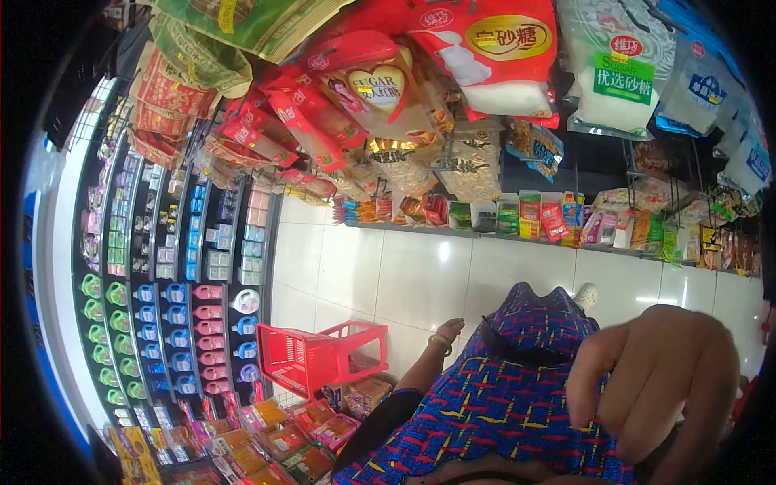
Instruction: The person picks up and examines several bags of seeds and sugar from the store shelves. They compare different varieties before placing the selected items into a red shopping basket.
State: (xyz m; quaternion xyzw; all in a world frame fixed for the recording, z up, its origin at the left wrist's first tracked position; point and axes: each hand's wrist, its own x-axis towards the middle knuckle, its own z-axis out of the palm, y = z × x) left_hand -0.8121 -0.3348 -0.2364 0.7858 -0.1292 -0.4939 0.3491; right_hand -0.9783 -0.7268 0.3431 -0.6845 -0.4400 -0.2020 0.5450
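My left hand (450,329) hangs low beside my body, with a pale bangle (441,343) on the wrist. Its fingers look curled together and no object shows in them. The red shopping basket cart (301,356) stands to the left of this hand, apart from it. Close to the camera at the lower right is my right hand (659,384), its fingers bent and pressed together, with nothing visible in its grasp. Behind it lies my blue patterned clothing (493,396). Part of the right hand's inner side is hidden.
Bags of sugar (513,61) and other packets hang along the rack ahead. Small boxes (529,217) line a lower shelf. Detergent bottles (175,315) fill shelves at left, and flat packages (267,440) lie at lower left. Pale floor tiles (420,275) run between.
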